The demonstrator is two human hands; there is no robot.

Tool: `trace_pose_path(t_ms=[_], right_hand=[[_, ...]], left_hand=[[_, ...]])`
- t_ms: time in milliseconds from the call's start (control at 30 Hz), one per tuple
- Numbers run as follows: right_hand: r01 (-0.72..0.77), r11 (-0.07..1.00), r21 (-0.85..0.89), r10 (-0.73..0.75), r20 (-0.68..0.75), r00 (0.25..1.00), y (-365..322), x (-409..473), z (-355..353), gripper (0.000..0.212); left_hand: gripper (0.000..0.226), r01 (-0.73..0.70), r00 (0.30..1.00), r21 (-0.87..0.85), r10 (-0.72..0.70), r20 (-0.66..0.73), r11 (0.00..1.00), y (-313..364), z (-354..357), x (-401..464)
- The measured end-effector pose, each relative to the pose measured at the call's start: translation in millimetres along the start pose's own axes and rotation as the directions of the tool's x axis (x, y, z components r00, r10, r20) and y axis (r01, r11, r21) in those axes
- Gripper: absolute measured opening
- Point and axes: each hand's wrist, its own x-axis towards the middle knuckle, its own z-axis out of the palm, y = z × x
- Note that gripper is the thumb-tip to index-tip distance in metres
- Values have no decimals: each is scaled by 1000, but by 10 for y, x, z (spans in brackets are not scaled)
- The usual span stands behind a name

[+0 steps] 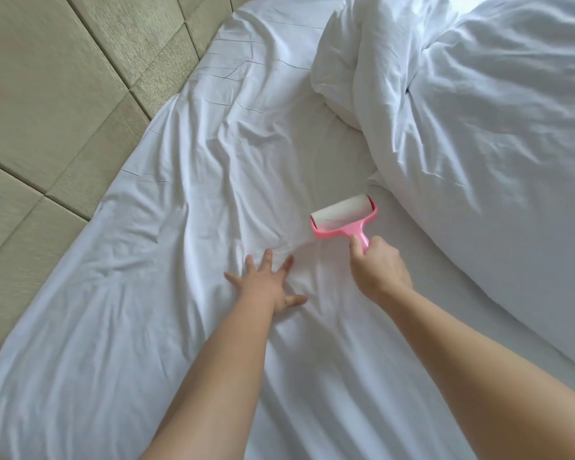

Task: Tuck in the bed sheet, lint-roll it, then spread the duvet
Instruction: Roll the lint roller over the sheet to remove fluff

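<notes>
- Gripping the pink handle of the lint roller (pixel 344 218), my right hand (pixel 377 268) curls its fingers round it, thumb along the stem; the white roll lies on the bed sheet (pixel 166 247) near the middle of the bed.
- My left hand (pixel 269 284) presses flat on the sheet, fingers spread, just beside the roller.
- Bed sheet: white, wrinkled toward the headboard edge, against the padded headboard (pixel 57 94).
- Duvet (pixel 478 134): bunched along the bed's right side.
</notes>
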Motion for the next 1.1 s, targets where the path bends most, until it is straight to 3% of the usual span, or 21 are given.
trace_pose_path(t_ms=[167,300,600,1100], right_hand=[[-55,998,-10,56,116,992,-132,193,236,50],[-120,992,24,115,152,982,-246,402,377,52],[-88,996,22,86,78,993,-473,728,598,36],[-53,997,54,51,38,998,-1065,1570,686,38]], left_hand=[[92,1,999,-22,-2,-48,1000,-87,28,201],[120,-2,995,-25,0,-103,1000,-124,-54,448],[142,10,984,-85,-25,-174,996,-168,-428,1106],[155,-10,987,-177,-18,-159,984,-182,-789,1764]])
